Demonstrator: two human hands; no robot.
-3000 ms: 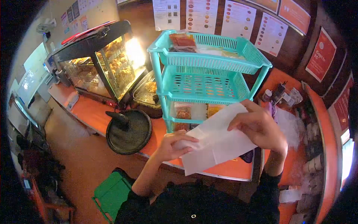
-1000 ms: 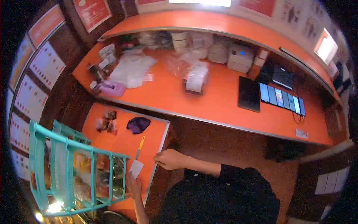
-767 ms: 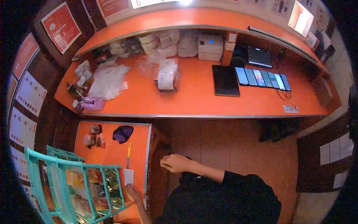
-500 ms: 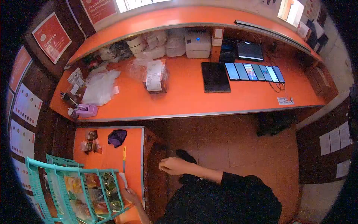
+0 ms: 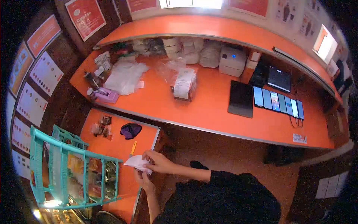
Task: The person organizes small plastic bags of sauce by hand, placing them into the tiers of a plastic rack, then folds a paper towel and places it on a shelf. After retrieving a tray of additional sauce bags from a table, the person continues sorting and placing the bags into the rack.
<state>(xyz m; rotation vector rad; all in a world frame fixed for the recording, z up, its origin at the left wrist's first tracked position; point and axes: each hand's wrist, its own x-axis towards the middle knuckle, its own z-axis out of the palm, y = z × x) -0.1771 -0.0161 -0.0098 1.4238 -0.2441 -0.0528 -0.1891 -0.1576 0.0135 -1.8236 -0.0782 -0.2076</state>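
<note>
By the rack (image 5: pixel 64 170), left hand (image 5: pixel 144 182) and curled right hand (image 5: pixel 158 163) apparently pinch paper (image 5: pixel 135 162).

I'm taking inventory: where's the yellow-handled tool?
In the head view, left of centre, the yellow-handled tool lies on the orange counter, between the purple bundle and the white paper.

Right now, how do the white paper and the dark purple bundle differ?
The white paper is pale; the dark purple bundle is much darker. The left hand and right hand hold the paper, while the bundle lies untouched on the orange counter. The paper looks tapered, the bundle rounded and crumpled. Both are near the yellow handle.
</note>
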